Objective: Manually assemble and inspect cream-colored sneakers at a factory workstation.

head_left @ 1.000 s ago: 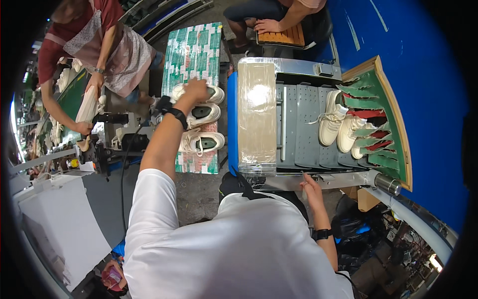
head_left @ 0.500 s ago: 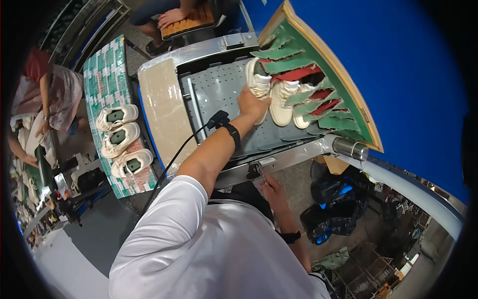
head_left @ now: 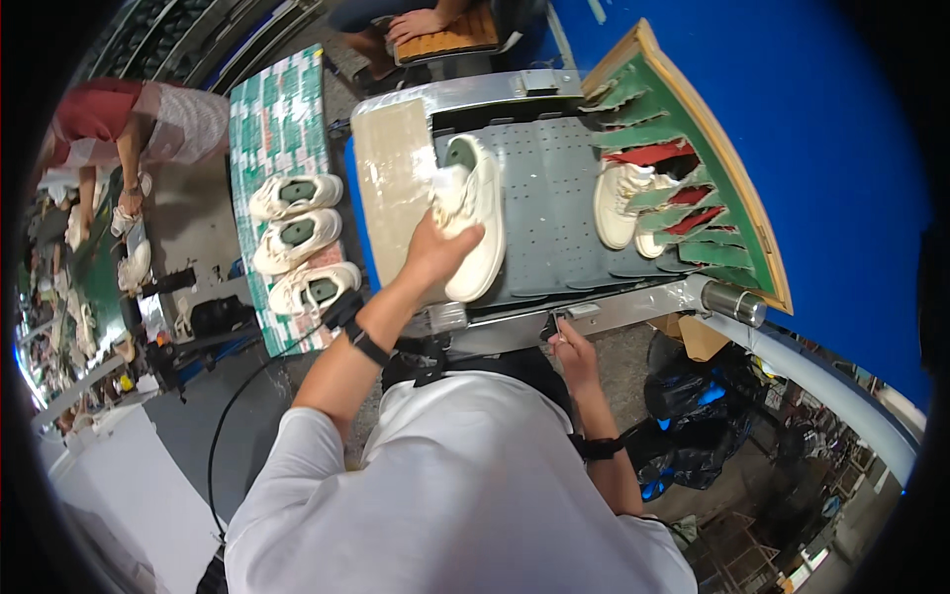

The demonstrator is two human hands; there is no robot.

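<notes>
Three cream shoes sit in a row on the green and white table, left of the middle of the frame, and no hand is on them. One more shoe is in the left hand, near the middle of the frame, over the left end of the gray belt. The grip of the left hand is clamped on the side of that shoe. I can't tell if the shoe touches the belt or hangs just above it. Two other shoes are at the right end of the belt, by the torn green strips. So the work looks partway along: two shoes are over by the strips, one is held, and three are left on the table, off the belt. The right hand is lower, in the middle of the frame, by the metal rail. It looks curled, but I can't tell if its grip is on anything.
</notes>
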